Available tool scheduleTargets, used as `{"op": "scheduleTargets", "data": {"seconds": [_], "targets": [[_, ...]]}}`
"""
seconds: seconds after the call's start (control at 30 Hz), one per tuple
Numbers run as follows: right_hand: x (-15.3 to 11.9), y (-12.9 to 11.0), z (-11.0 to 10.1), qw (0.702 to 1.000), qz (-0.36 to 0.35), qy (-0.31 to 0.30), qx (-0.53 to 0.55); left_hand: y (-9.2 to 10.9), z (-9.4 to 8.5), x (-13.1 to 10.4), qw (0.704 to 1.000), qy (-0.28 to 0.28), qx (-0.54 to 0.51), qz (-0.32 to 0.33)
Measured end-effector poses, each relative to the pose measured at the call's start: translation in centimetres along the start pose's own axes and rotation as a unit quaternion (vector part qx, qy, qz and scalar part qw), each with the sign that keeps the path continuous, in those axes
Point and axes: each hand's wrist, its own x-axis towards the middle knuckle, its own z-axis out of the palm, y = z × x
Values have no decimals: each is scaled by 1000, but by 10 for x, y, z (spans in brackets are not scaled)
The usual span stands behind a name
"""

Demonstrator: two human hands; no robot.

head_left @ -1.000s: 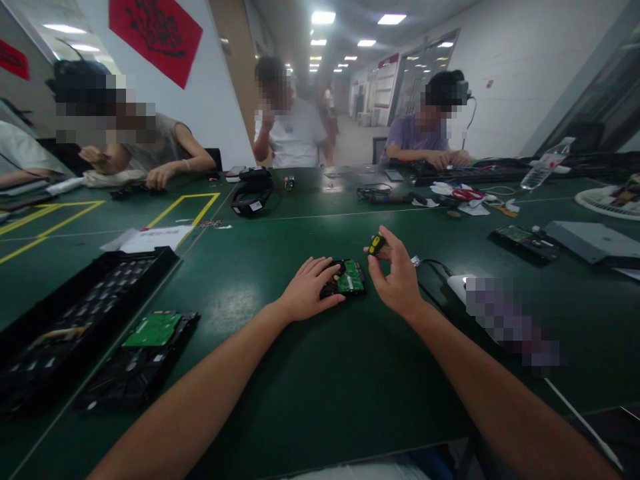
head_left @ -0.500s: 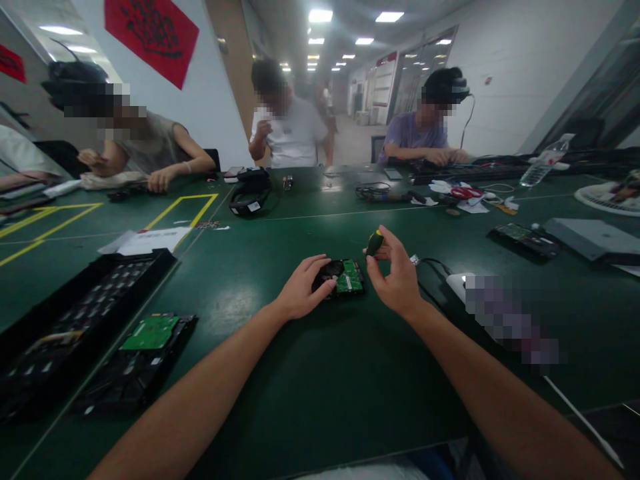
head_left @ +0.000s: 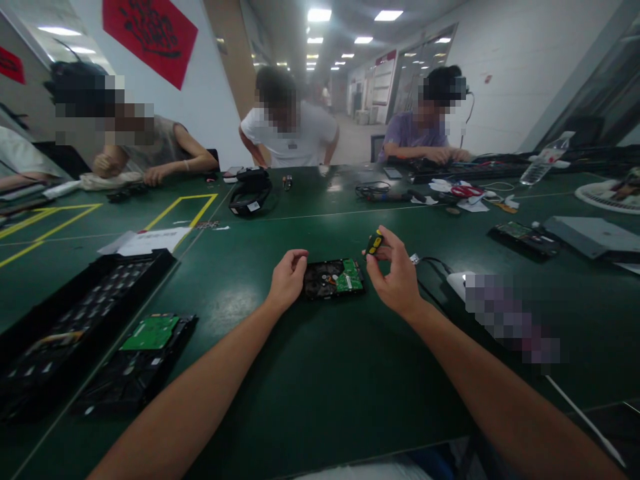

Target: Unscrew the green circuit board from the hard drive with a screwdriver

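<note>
The left hand [head_left: 289,280] has slid left off the face of the hard drive [head_left: 323,280], uncovering its black metal half, and the screwdriver [head_left: 375,243] has turned so that its yellow patches show. Across the table [head_left: 350,373], the co-worker in white [head_left: 307,133] has lowered a raised hand and leans forward.

The hard drive lies flat in the middle of the green tabletop, its green circuit board [head_left: 350,277] facing up at the right end. The left hand is at its left end with fingers curled; whether they grip the edge cannot be told. The right hand [head_left: 395,273] pinches the screwdriver's handle between thumb and fingers, just beyond the drive's right end; the tip cannot be made out.

On the near left lies a second hard drive [head_left: 150,333], also board up, beside a long black casing [head_left: 167,256]. A paper sheet [head_left: 153,240] lies at the casing's far end. To the right are a partly pixelated white object [head_left: 456,283] with a dark cable and, farther off, a third drive [head_left: 525,240] beside a grey box [head_left: 595,237].
</note>
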Motion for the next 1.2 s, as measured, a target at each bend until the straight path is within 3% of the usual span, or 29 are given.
{"op": "scheduleTargets", "data": {"seconds": [0.13,0.37,0.67,0.97,1.2], "targets": [[0,0,0,999,-8,33,-40,5,0,-1,999,2,32,22],[1,-1,-1,1000,-5,-6,-16,15,-4,-3,998,-3,57,28],[2,-1,-3,998,-17,11,-53,19,-2,-6,994,8,72,87],[3,-1,-4,998,-23,9,-59,30,-3,-11,987,-49,59,140],[1,2,-1,999,-4,11,-39,36,-4,-14,965,-108,111,209]]}}
